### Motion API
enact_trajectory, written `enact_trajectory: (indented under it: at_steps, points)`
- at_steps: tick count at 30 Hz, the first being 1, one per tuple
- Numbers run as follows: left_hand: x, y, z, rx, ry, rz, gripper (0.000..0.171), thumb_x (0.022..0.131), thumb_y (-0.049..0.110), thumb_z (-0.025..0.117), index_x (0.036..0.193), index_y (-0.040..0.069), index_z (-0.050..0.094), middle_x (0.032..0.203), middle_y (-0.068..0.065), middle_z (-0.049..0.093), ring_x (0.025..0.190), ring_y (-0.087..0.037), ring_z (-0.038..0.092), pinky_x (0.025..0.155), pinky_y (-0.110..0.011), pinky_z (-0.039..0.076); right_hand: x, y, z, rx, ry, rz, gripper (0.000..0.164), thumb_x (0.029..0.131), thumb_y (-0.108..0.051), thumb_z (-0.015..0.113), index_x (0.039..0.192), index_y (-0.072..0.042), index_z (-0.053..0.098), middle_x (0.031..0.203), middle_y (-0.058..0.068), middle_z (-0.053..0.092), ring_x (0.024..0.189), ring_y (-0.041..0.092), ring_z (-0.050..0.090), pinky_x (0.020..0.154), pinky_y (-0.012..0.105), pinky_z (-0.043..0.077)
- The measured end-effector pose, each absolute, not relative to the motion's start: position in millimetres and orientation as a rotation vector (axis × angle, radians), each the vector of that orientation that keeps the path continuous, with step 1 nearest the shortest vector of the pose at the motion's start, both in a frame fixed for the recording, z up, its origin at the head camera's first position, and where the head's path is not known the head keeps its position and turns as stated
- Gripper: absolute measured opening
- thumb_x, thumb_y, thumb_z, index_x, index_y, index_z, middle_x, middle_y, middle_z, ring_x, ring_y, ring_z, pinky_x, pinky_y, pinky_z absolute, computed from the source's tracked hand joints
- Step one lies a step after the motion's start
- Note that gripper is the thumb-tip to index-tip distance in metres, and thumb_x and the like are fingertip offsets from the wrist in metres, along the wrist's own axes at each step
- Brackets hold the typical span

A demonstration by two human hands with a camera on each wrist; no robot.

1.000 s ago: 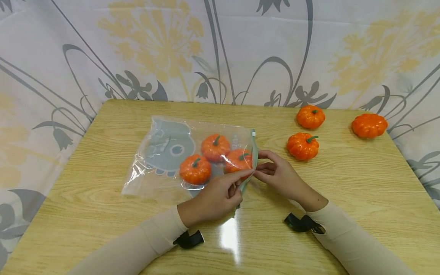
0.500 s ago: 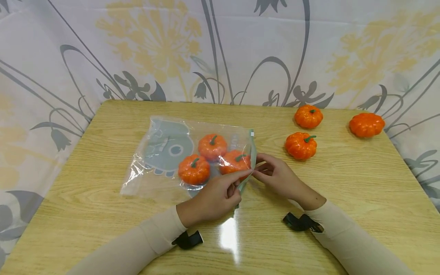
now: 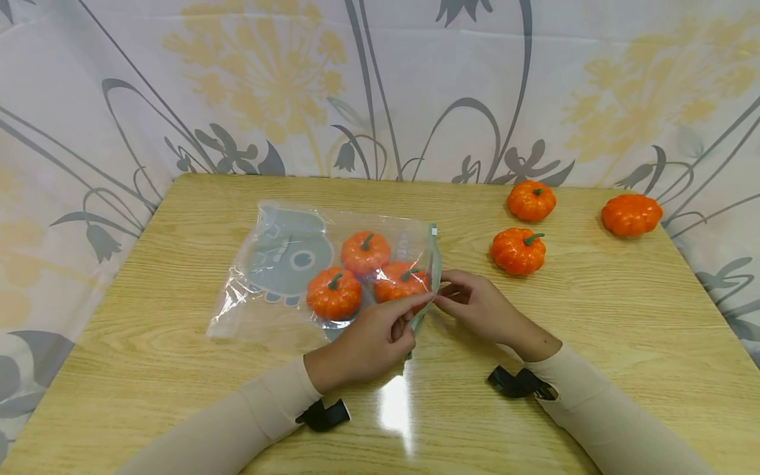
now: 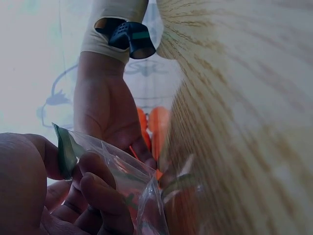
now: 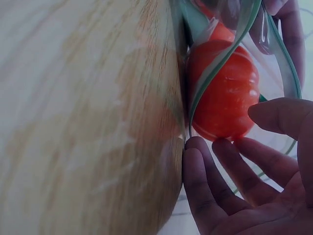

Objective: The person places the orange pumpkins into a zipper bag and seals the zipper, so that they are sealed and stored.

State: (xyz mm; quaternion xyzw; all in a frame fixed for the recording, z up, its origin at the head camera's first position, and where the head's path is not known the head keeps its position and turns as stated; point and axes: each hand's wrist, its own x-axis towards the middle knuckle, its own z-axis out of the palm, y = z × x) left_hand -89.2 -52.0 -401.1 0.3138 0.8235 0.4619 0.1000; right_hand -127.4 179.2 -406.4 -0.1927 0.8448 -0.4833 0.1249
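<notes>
A clear zip bag [image 3: 279, 316] with a green-edged mouth and a printed cartoon lies on the table. Three small orange toy pumpkins are inside it; one pumpkin [image 5: 222, 90] sits just within the mouth. My left hand [image 3: 368, 343] pinches the green upper lip of the bag, which the left wrist view shows between thumb and fingers. At the mouth, my right hand [image 3: 487, 307] has its fingers spread and extended, with fingertips [image 5: 224, 147] right against that pumpkin's near side. The right wrist view shows the mouth gaping around the pumpkin.
To the right of the bag, an orange pumpkin [image 3: 518, 251] with a green stem rests on the wooden table [image 3: 594, 297]. Another pumpkin [image 3: 531, 200] is behind it, and a third pumpkin [image 3: 632, 215] lies near the far right corner. A patterned curtain [image 3: 380, 86] borders the back edge.
The pumpkin nearest the mouth has shifted slightly left, deeper into the bag. Both hands stay at the bag's mouth, almost in place.
</notes>
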Motion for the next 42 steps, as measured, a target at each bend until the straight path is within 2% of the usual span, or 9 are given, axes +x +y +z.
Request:
enact_trajectory:
  at_steps: [12,20,28,33,39,42]
  points:
    - [-89.8,-52.1,-402.4,0.916,2.465,1.345,0.057,0.092,0.005,0.051,0.148,0.017,0.05,0.071,0.006,0.046,0.06,-0.003,0.042,0.055,-0.017,0.037,-128.7,182.2,-404.0,-0.539,2.534,-1.351,0.035,0.098,-0.013,0.063,0.131,-0.004,0.064,0.128,0.015,0.066,0.109,0.031,0.069,0.089,0.042,0.058]
    - [-91.3,-51.7,-403.1,0.92,2.493,1.34,0.054,0.094,0.007,0.051,0.148,0.014,0.049,0.073,0.007,0.049,0.06,-0.002,0.043,0.055,-0.017,0.038,-131.1,188.6,-399.7,-0.547,2.628,-1.354,0.034,0.097,-0.009,0.062,0.131,-0.003,0.065,0.129,0.016,0.066,0.107,0.031,0.068,0.087,0.039,0.058]
    - [-91.2,-52.3,-402.6,0.904,2.491,1.361,0.052,0.096,0.008,0.051,0.148,0.013,0.049,0.078,0.006,0.051,0.062,-0.004,0.045,0.057,-0.018,0.041,-132.3,192.6,-393.7,-0.595,2.817,-1.333,0.03,0.095,-0.003,0.063,0.124,0.001,0.066,0.121,0.018,0.068,0.102,0.029,0.068,0.085,0.046,0.058]
    - [-90.9,-52.3,-401.7,0.892,2.487,1.36,0.052,0.096,0.007,0.051,0.148,0.014,0.049,0.078,0.006,0.051,0.063,-0.004,0.045,0.058,-0.018,0.041,-134.3,197.6,-391.2,-0.679,2.939,-1.31,0.029,0.093,0.001,0.065,0.122,0.002,0.067,0.116,0.02,0.068,0.101,0.032,0.068,0.083,0.048,0.058]
    - [-91.0,-51.8,-400.9,0.882,2.471,1.368,0.051,0.097,0.008,0.052,0.147,0.012,0.05,0.078,0.005,0.05,0.063,-0.003,0.044,0.057,-0.017,0.041,-136.0,204.7,-384.5,-0.684,3.095,-1.223,0.031,0.092,-0.001,0.066,0.123,-0.003,0.067,0.119,0.015,0.067,0.102,0.032,0.063,0.085,0.049,0.053]
    - [-91.3,-51.4,-400.8,0.872,2.461,1.374,0.05,0.097,0.008,0.052,0.147,0.012,0.05,0.078,0.005,0.05,0.063,-0.003,0.044,0.057,-0.017,0.041,-137.5,208.0,-382.4,-0.682,3.153,-1.224,0.032,0.09,0.0,0.068,0.122,-0.002,0.066,0.122,0.016,0.065,0.109,0.033,0.059,0.091,0.05,0.049]
